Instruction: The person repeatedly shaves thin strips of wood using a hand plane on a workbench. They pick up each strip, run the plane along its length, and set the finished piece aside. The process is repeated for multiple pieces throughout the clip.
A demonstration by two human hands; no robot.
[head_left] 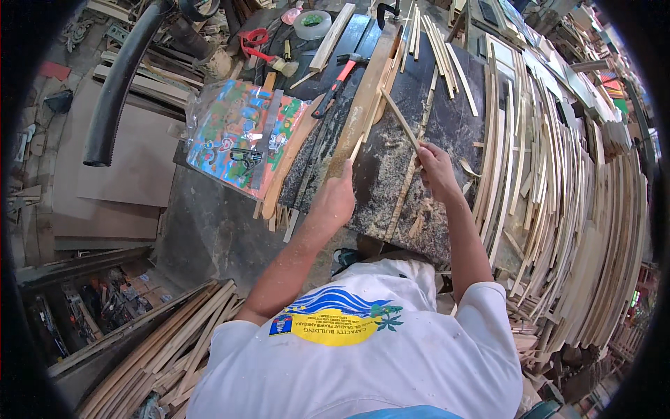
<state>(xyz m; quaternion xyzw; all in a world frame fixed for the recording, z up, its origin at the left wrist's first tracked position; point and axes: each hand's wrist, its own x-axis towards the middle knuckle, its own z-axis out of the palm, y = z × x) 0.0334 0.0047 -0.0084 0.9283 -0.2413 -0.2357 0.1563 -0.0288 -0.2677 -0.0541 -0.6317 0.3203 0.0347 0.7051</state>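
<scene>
Head: slim wooden stick (400,118), sawdust-strewn tabletop (377,176)

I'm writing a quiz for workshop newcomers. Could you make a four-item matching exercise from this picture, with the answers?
Things
1. Claw hammer
2. Right hand
3. Patterned sheet
4. Tape roll

Descriptions
A. multicoloured
B. pale, ring-shaped
C. red-and-black handle
D. holding a wooden stick

Pairs: 1-C, 2-D, 3-A, 4-B
</scene>
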